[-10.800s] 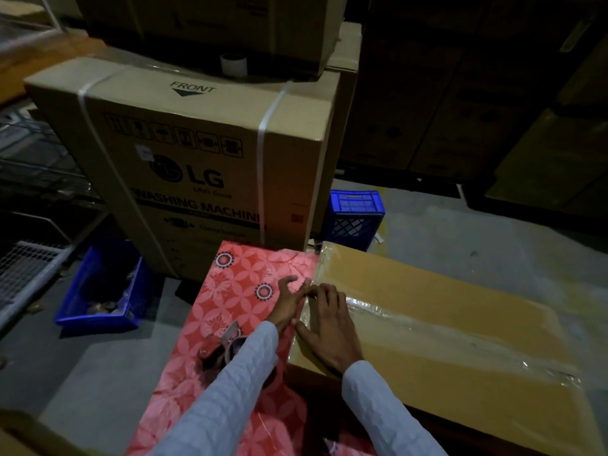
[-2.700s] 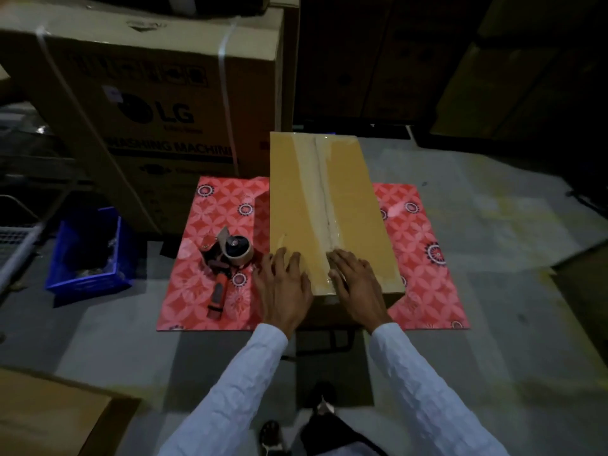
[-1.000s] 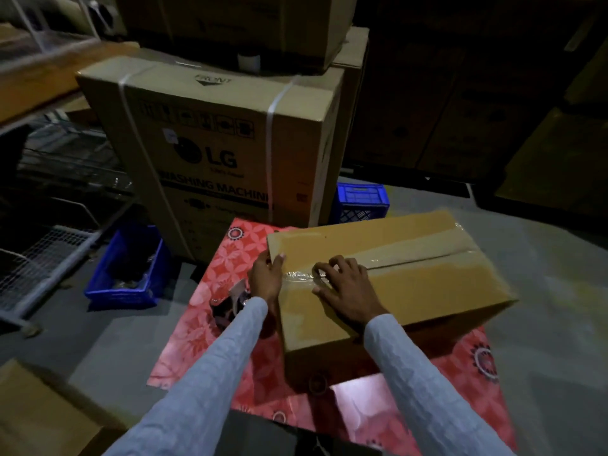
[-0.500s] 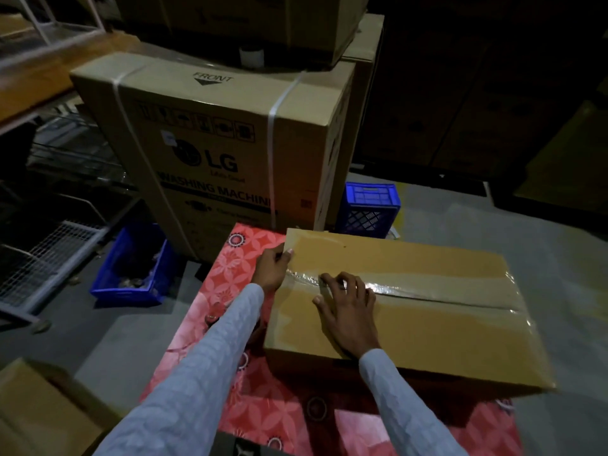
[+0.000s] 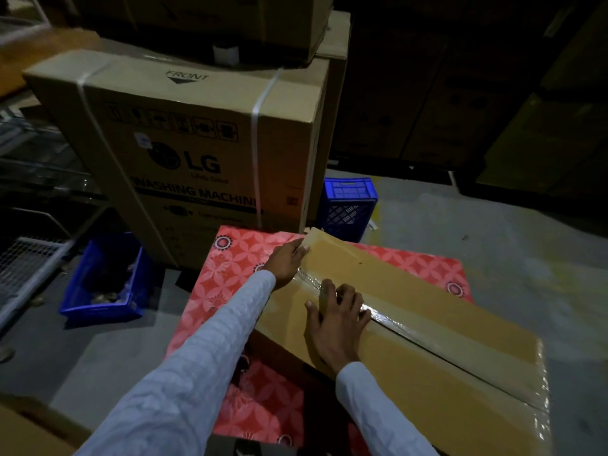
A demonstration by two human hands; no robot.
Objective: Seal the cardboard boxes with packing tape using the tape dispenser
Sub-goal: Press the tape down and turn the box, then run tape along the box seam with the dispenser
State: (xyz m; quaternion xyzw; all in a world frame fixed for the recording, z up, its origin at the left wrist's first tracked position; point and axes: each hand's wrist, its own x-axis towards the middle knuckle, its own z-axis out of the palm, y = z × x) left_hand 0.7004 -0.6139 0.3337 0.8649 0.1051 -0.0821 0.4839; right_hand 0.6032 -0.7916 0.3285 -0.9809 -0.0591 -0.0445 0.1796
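Note:
A long brown cardboard box (image 5: 427, 311) lies on a red patterned mat (image 5: 230, 268), running from the upper middle toward the lower right. A strip of clear packing tape (image 5: 411, 327) runs along its top seam. My left hand (image 5: 289, 261) grips the box's far left end, thumb on top. My right hand (image 5: 332, 320) lies flat on the top with spread fingers, fingertips on the tape near that end. The tape dispenser is hidden from view.
A large LG washing machine carton (image 5: 197, 153) stands behind the mat, with more cartons stacked on it. A blue crate (image 5: 350, 205) sits beside it, and a blue bin (image 5: 105, 281) on the floor at left. A wire rack (image 5: 23, 268) is far left. Dark stacked boxes fill the back right.
The box has swung so its right end comes nearer to me and its left end farther. My left hand stays on the left end, my right hand stays pressed on the tape.

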